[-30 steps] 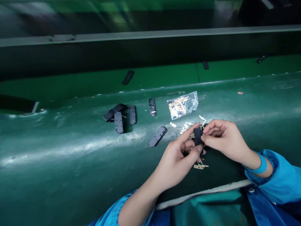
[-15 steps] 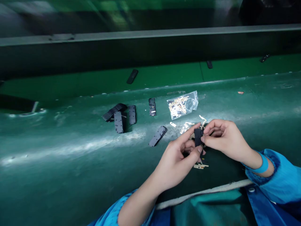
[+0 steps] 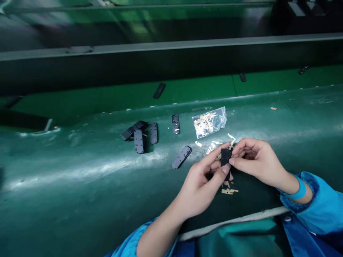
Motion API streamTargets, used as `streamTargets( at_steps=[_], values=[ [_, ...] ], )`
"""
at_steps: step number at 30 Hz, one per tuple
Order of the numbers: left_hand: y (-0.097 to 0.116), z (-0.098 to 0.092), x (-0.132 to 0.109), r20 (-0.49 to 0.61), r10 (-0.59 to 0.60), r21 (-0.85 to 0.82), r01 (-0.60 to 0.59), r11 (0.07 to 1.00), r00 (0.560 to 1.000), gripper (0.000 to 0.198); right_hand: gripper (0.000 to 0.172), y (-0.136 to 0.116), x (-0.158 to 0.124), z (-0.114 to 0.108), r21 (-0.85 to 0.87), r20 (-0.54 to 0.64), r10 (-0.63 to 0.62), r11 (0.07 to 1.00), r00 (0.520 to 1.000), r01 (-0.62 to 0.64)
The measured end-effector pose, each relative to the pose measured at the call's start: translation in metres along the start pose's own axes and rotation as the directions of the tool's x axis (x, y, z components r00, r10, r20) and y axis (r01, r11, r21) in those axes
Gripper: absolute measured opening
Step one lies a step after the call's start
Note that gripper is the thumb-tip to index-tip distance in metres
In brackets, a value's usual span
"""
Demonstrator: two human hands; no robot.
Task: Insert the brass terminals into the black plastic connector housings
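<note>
A black part (image 3: 225,156) is being worked between both hands, on the near side of the clear bag (image 3: 222,115).
The left hand (image 3: 200,187) is gripping the part; the right hand (image 3: 253,157) is curling its fingertips in at the part's edge, but whether they are pinching anything, I cannot tell. This piece seems unfinished. Loose pale strips (image 3: 213,145) are lying just on the bag's near side, apparently unused. Left of the bag, a single plate (image 3: 175,123) is showing a pale bar, perhaps fitted; a plate pile (image 3: 139,141) is resting farther left, its progress unclear.
</note>
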State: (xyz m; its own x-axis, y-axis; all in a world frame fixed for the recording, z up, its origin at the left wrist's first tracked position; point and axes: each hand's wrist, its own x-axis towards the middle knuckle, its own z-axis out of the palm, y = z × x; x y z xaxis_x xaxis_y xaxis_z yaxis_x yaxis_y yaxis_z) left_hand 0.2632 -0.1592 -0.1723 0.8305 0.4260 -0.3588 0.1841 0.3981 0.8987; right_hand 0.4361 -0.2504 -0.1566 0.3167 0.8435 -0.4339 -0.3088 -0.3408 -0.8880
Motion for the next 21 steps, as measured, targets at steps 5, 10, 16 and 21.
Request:
streamTargets(
  at_steps=[5, 10, 16, 21],
  values=[
    [-0.0003, -0.0007, -0.0016, 0.02, 0.022, 0.019, -0.022, 1.0, 1.0, 0.06, 0.022, -0.0001, 0.001, -0.002, -0.037, -0.03, -0.053, 0.998, 0.998, 0.052],
    [0.002, 0.0023, -0.0035, 0.034, 0.029, 0.037, -0.03, 0.999, 0.999, 0.062, 0.024, -0.0039, -0.0007, -0.0005, 0.081, 0.142, 0.009, 0.997, 0.99, -0.02],
    [0.0032, 0.0011, -0.0022, 0.068, 0.016, 0.077, -0.021, 0.997, 0.998, 0.06, 0.024, -0.0031, -0.0015, -0.004, 0.059, 0.171, 0.03, 0.997, 0.985, -0.04],
    [-0.0006, -0.002, 0.0011, 0.151, -0.044, -0.111, 0.061, 0.992, 0.987, 0.062, 0.024, -0.0029, 0.0015, -0.0098, 0.018, 0.154, -0.014, 1.0, 0.988, 0.012]
  ],
)
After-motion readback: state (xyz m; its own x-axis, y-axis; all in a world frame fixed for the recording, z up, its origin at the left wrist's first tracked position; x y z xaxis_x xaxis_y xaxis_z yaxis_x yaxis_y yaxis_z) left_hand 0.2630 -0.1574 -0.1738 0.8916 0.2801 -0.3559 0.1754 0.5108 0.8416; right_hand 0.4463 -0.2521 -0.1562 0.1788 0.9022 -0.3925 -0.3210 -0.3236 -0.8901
